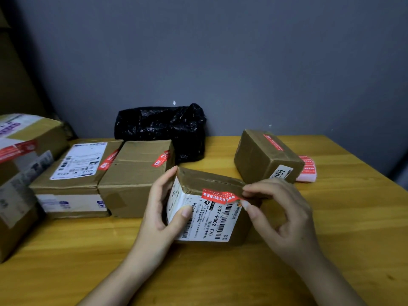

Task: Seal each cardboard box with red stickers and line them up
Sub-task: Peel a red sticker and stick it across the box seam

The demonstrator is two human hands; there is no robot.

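On the worktop point(220, 272), the left hand point(163, 208) grips the small cardboard box point(212, 206) by its left end. The right hand point(280, 208) pinches one end of a red sticker point(218, 196) lying along the box's top front edge. Sealed boxes point(106, 175) sit in a row at left.

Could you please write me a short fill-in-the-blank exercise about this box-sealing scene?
1. The right hand pinches one end of a ____ sticker on the small box.
2. The left hand steadies that box by its ____ side.
3. Behind the lined-up boxes, against the wall, sits a crumpled ____ plastic bag.
4. The stack of spare stickers lies to the ____ of the tilted box.

Missing words: red; left; black; right
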